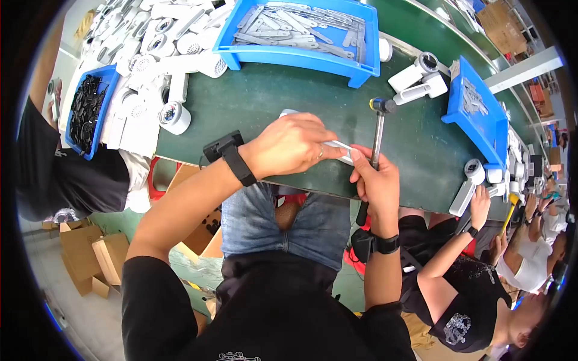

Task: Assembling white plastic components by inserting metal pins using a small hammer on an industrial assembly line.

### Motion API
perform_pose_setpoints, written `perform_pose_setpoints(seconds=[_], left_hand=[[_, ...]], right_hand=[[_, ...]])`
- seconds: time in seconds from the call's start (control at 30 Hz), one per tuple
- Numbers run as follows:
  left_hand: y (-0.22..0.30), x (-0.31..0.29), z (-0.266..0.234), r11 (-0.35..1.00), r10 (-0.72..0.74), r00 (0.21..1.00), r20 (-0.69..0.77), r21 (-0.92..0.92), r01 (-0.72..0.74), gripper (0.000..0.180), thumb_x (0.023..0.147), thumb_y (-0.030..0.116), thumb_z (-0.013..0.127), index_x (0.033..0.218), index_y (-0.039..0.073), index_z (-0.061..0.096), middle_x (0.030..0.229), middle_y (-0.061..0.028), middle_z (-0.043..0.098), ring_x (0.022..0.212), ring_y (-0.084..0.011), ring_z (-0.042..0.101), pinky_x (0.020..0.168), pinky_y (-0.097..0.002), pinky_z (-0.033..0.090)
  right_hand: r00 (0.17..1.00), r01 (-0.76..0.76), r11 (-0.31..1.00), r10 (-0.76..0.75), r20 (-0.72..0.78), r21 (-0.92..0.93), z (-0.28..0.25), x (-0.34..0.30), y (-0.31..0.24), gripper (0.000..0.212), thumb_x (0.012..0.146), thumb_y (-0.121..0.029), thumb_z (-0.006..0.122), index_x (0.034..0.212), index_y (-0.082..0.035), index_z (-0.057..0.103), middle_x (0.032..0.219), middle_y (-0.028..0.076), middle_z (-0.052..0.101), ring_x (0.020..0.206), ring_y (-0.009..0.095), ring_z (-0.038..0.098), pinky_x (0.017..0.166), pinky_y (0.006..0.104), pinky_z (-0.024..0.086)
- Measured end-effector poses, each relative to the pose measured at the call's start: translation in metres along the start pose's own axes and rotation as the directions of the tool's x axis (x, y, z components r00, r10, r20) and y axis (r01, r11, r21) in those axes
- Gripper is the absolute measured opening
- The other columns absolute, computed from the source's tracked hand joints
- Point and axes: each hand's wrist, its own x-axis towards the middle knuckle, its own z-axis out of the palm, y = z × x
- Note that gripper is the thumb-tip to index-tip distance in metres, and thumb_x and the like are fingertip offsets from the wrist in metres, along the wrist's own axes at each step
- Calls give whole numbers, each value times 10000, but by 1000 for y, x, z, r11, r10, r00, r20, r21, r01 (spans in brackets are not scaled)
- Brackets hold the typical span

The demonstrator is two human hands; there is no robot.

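My left hand [294, 144] is closed over a white plastic part [288, 112], most of it hidden under the palm. From its fingertips a slim pale grey strip [343, 147] points toward my right hand. In my right hand [379, 183] is a hammer [378, 135], its metal shaft upright between the fingers and its black grip below. The small hammer head has a yellow face and a dark face. My right thumb and forefinger also meet the near end of the strip. Both hands are above the front edge of the green table [241, 96].
A blue bin [289, 59] of grey strips stands at the back, another blue bin [475, 135] at right. White hair-dryer-like housings [174, 117] crowd the left, beside a blue tray [108, 114] of black parts. A co-worker's hand [480, 207] touches a white housing [462, 197] at right.
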Motion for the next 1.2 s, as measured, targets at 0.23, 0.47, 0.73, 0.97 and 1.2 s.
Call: perform_pose_setpoints(seconds=[0.23,0.47,0.73,0.97,1.2], left_hand=[[0,5,5,999,-40,999,21,-2,41,274,802,108,824,1064,185,842,1009,-39,765,872,-270,708,747,-377,608],[0,1,9,1000,-22,1000,1,21,22,296,789,107,824,1074,186,842,989,-30,759,876,-261,704,740,-376,607],[-2,-1,5,998,-39,999,8,58,38,268,803,136,819,1065,184,842,991,-22,763,896,-259,713,760,-368,607],[0,-1,7,998,-57,998,29,33,56,462,854,189,822,1311,195,752,986,-28,766,942,-264,721,823,-392,615],[9,-4,-3,948,-317,947,61,36,315,1215,784,230,904,1700,53,127,900,-17,779,1065,-253,732,1317,-634,97]], right_hand=[[939,344,929,-343,-27,134,-5,-74,3,576,1152,-169,445,1687,-59,265,710,-42,474,496,38,426,445,216,343],[920,380,917,-388,-56,-123,-9,-129,5,577,1174,-253,391,1689,-31,255,633,-47,456,462,30,393,441,208,328],[940,325,933,-336,-52,-153,-4,-123,22,559,1165,-250,431,1671,-37,324,671,-45,456,587,28,424,524,223,366],[958,273,954,-282,-60,-123,-1,-115,31,549,1156,-227,459,1673,-84,347,703,-33,484,615,53,451,559,247,393],[975,204,917,-221,-11,-343,8,-119,15,539,1144,-219,462,1668,-132,373,679,3,507,605,98,486,588,279,430]])
